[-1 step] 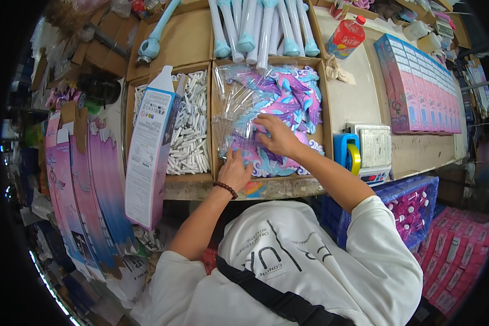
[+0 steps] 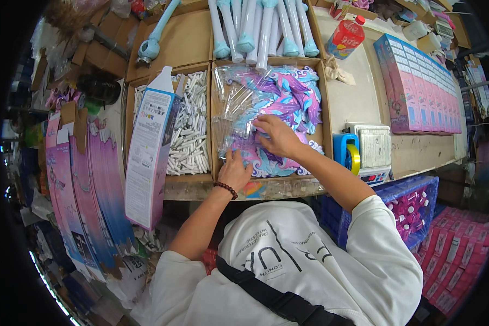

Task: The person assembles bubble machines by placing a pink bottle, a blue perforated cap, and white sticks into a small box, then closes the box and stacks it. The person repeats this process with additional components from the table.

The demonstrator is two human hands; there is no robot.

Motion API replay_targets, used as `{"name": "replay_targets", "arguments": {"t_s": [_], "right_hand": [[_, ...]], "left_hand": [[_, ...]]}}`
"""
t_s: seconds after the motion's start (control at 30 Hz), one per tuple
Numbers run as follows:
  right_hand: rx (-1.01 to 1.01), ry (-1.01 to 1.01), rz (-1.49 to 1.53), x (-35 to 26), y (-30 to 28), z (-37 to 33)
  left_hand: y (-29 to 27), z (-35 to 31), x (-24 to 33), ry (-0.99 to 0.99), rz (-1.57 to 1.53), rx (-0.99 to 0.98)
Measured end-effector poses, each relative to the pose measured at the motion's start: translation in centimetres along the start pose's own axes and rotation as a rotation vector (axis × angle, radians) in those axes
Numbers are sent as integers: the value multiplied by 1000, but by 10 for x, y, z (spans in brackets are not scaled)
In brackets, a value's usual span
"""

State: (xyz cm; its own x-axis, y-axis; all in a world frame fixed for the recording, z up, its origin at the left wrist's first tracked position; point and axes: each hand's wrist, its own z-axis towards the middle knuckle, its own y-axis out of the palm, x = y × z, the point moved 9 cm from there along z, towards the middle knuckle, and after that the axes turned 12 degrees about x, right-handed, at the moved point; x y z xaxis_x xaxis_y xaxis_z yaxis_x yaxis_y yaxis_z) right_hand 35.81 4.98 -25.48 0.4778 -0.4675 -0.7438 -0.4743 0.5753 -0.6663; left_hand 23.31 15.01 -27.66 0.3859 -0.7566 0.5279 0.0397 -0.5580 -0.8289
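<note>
My right hand reaches over an open cardboard box, its fingers curled at the edge of a clear plastic piece. Lower and to the left, my left hand has its fingers stretched and its thumb apart, with the tips at the lower end of the clear plastic. A brown bead bracelet circles that wrist. Beneath and around both hands lie purple and light-blue swirl-shaped pieces. More clear plastic parts fill the box's left side.
Small white sticks fill the neighbouring compartment, with a tall printed carton leaning across it. White tubes with light-blue ends lie behind. To the right are a tape dispenser, a scale, a red bottle and a row of pink-blue cartons.
</note>
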Motion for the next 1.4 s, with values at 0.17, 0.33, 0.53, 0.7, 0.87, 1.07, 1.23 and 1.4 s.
{"name": "replay_targets", "arguments": {"t_s": [0.17, 0.33, 0.53, 0.7, 0.87, 1.07, 1.23, 1.4], "right_hand": [[-21, -279, -407, -12, 3, 5], [-185, -227, -529, 8, 26, 33], [-145, -391, -579, 10, 35, 35], [-184, -438, -578, 23, 19, 20], [-167, -448, -611, 42, -14, 0], [-135, -457, -566, 47, -36, -12], [-33, -281, -251, 40, -49, -6], [207, -304, -111, 15, -78, -6]], "left_hand": [[7, 4, -9, -102, -20, -21], [10, 10, -13, -190, 19, -52], [24, 17, -7, -227, 48, -175], [41, 16, 29, -63, 47, -153], [67, 12, 64, -4, -7, -271], [74, 7, 93, 116, -10, -300], [49, 0, 84, 190, -25, -259], [18, -14, 72, 251, -77, -166]]}}
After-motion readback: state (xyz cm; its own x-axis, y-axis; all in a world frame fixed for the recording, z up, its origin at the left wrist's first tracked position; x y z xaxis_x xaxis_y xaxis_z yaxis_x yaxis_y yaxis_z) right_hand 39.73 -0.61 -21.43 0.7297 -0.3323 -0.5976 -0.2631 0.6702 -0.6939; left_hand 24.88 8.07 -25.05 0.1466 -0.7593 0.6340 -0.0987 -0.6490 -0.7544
